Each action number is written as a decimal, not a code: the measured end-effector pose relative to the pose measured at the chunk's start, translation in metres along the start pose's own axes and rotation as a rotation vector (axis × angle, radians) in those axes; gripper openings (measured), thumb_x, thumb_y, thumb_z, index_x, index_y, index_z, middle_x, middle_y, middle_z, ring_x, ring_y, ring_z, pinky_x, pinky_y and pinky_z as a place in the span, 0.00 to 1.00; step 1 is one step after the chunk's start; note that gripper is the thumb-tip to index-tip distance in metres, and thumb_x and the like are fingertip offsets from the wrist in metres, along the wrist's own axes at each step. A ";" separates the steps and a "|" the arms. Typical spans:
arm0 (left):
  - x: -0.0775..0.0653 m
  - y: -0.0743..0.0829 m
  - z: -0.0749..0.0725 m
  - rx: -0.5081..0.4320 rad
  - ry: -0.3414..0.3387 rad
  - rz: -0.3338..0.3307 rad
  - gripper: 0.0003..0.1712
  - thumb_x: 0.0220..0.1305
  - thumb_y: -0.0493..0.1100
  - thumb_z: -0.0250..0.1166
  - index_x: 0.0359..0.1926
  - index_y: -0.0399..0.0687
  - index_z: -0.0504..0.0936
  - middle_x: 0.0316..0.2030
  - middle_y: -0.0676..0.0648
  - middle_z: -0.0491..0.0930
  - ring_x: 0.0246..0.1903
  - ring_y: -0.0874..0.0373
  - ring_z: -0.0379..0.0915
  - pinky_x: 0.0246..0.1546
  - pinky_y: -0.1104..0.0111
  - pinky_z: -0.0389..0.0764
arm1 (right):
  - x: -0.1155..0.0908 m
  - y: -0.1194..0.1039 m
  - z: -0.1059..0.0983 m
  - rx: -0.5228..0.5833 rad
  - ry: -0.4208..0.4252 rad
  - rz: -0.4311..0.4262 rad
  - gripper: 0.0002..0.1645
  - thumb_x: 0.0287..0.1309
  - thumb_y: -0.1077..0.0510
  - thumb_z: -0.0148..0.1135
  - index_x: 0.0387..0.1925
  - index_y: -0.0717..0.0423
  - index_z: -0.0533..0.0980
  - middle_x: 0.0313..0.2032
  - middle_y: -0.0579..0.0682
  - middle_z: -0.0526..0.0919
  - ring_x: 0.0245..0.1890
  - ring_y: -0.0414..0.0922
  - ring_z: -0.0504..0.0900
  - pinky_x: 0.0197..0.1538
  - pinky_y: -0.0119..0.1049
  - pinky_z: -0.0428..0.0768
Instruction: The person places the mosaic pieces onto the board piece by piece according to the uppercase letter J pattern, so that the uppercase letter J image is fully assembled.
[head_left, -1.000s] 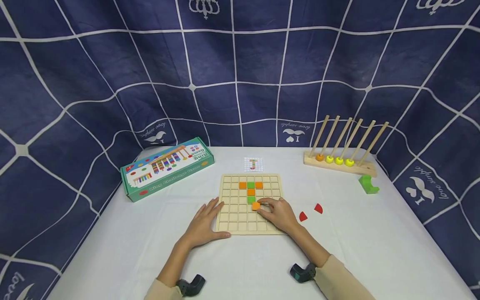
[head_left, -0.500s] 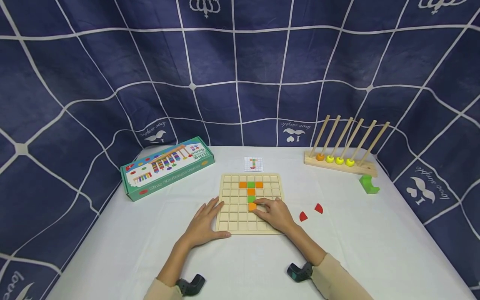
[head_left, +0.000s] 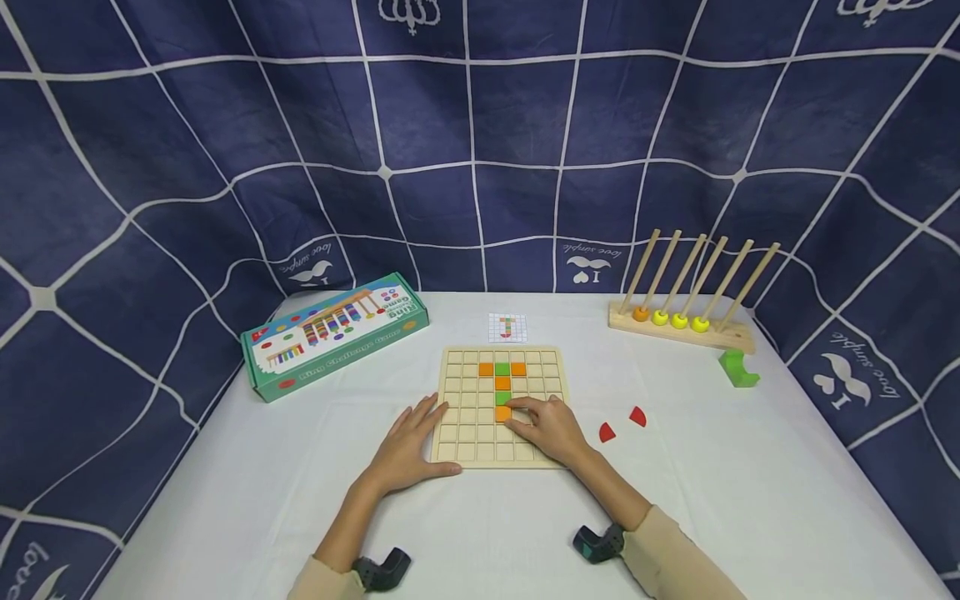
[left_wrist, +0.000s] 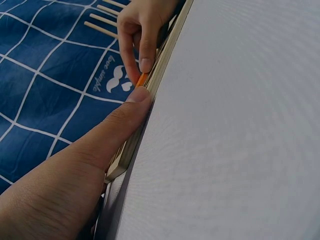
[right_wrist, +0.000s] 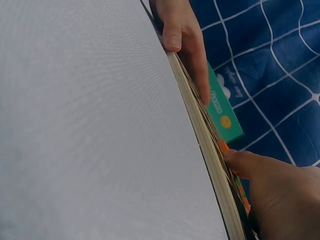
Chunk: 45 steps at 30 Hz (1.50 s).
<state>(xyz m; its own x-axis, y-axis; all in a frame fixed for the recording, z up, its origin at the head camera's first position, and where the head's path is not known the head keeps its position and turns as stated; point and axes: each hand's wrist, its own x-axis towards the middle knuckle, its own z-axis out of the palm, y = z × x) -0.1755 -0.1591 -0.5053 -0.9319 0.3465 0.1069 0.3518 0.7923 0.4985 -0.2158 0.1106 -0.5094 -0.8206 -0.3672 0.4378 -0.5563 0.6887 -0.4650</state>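
A wooden grid board (head_left: 459, 451) lies flat on the white table. On it, orange and green square tiles form a short row with a column below; a green tile (head_left: 502, 369) is in the row's middle. At the lower end of the column, my right hand (head_left: 553, 427) pinches an orange tile (head_left: 502, 414) between thumb and fingers, directly below another green tile. The tile also shows as an orange sliver (left_wrist: 142, 79) in the left wrist view. My left hand (head_left: 406, 450) rests with spread fingers along the board's left edge, thumb by the near corner.
Two red quarter-round pieces (head_left: 607, 432) lie right of the board. Behind it is a small pattern card (head_left: 507, 327). A green game box (head_left: 337, 337) stands back left. At back right are a peg rack (head_left: 678, 327) with beads and a green curved block (head_left: 738, 368).
My right hand has moved slightly left with the orange tile, which now lines up under the column of tiles. The left hand stays in place.
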 end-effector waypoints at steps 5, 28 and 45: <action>-0.001 0.000 0.002 -0.009 0.007 -0.005 0.63 0.35 0.78 0.63 0.68 0.48 0.60 0.70 0.46 0.50 0.69 0.54 0.41 0.67 0.59 0.41 | -0.001 0.000 0.000 0.000 -0.008 0.001 0.18 0.47 0.45 0.70 0.38 0.49 0.83 0.07 0.32 0.56 0.12 0.31 0.51 0.29 0.34 0.64; -0.001 -0.001 0.005 -0.003 0.003 -0.010 0.63 0.35 0.78 0.63 0.69 0.49 0.59 0.70 0.47 0.49 0.69 0.56 0.40 0.67 0.61 0.39 | -0.023 0.030 -0.042 0.009 0.077 0.084 0.16 0.47 0.49 0.70 0.40 0.49 0.82 0.08 0.33 0.56 0.11 0.32 0.53 0.43 0.53 0.73; 0.000 -0.002 0.001 -0.005 -0.011 -0.003 0.63 0.36 0.77 0.63 0.69 0.48 0.58 0.70 0.46 0.48 0.69 0.54 0.39 0.67 0.60 0.39 | -0.095 0.110 -0.123 -0.139 0.191 0.226 0.19 0.41 0.57 0.74 0.40 0.54 0.81 0.09 0.35 0.56 0.11 0.32 0.51 0.14 0.28 0.53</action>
<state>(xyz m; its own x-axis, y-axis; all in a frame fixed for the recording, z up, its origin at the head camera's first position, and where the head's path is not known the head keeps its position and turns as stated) -0.1761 -0.1603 -0.5076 -0.9318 0.3500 0.0959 0.3487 0.7906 0.5034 -0.1832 0.2982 -0.5070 -0.8748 -0.0804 0.4778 -0.3285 0.8233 -0.4628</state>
